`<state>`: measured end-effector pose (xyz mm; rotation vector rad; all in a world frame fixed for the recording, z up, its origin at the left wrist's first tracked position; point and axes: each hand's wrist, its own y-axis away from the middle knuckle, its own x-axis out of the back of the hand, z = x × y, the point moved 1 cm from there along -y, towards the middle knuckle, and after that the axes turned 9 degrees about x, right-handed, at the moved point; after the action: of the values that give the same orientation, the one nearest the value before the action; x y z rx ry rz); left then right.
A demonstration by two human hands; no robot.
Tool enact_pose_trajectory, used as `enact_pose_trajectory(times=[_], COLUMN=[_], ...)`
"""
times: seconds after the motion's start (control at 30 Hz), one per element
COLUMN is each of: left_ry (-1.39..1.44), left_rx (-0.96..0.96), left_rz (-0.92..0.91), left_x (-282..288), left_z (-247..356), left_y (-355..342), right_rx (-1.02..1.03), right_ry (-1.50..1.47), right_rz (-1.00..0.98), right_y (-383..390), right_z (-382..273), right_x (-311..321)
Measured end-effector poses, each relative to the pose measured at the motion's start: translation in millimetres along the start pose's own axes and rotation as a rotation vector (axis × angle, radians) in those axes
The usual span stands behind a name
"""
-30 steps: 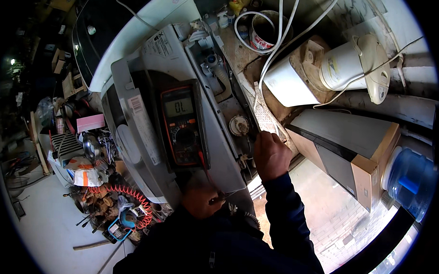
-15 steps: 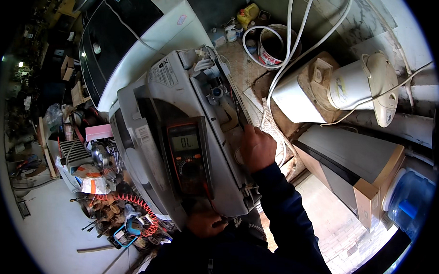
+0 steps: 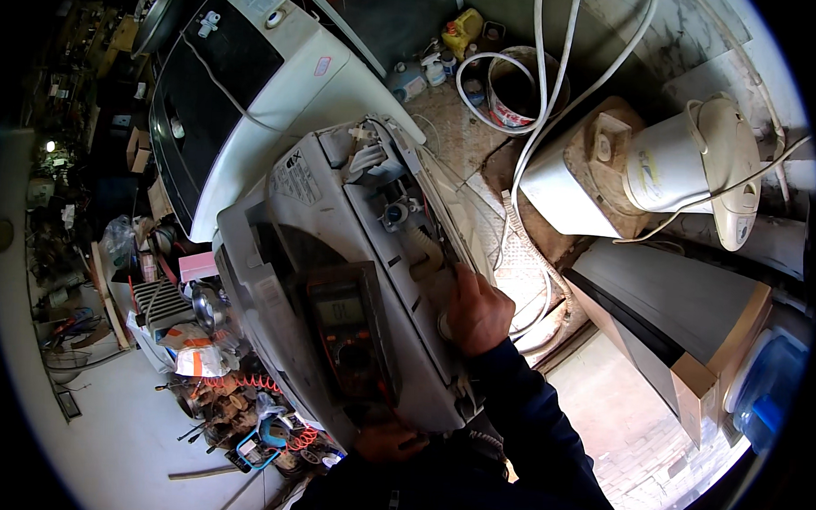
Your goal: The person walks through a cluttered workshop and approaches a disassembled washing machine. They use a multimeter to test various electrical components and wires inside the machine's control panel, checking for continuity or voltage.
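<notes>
A grey top-loading washing machine (image 3: 337,226) stands in front of me, its rear section uncovered to show a valve, a corrugated hose (image 3: 426,253) and wiring. On its top lies a dark multimeter (image 3: 349,336) with orange trim and a lit display. My right hand (image 3: 480,311) is closed beside the uncovered section, near the long panel edge; what its fingers hold is hidden. Just below the meter, my left hand (image 3: 391,441) is in shadow with its fingers curled. Whatever it holds cannot be made out.
A white washing machine with a dark lid (image 3: 323,99) stands behind. To the right are a bucket (image 3: 512,97), looping white hoses (image 3: 571,81), a white appliance (image 3: 681,166), a wood-edged cabinet (image 3: 667,295) and a blue water bottle (image 3: 772,385). Tools and parts (image 3: 241,402) crowd the left.
My view has shifted, so the machine and both hands sit lower in the picture. The right hand stays closed by the uncovered section, the left below the multimeter.
</notes>
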<state>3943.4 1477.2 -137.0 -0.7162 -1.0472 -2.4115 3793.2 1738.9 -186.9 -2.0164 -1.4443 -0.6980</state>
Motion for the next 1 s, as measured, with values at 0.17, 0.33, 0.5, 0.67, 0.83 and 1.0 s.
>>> enact_pose_trajectory(times=[0.17,0.33,0.5,0.67,0.83,1.0], left_ry=[0.000,-0.091,-0.094,0.105,0.163,0.006], left_rx=[-0.062,-0.083,0.013,0.090,0.103,-0.063], left_rz=[0.046,0.077,-0.009,0.141,0.060,0.119], left_x=[2.4,-8.3,-20.3,2.2,0.8,8.7], left_z=[1.6,-2.9,-13.1,13.0,9.2,14.7], left_y=[-2.0,3.9,18.5,1.0,3.8,-3.5], right_rx=[-0.014,-0.046,-0.075,-0.079,-0.018,-0.047], right_ry=[-0.027,-0.112,-0.108,-0.056,-0.042,-0.057], right_rz=[-0.023,0.032,0.031,0.028,0.066,0.037], right_y=[-4.2,-6.9,-9.4,-10.8,-7.4,-6.2], right_z=[3.4,6.1,6.4,2.9,10.3,4.2], right_x=[0.8,1.7,0.5,-3.5,-9.8,-8.2])
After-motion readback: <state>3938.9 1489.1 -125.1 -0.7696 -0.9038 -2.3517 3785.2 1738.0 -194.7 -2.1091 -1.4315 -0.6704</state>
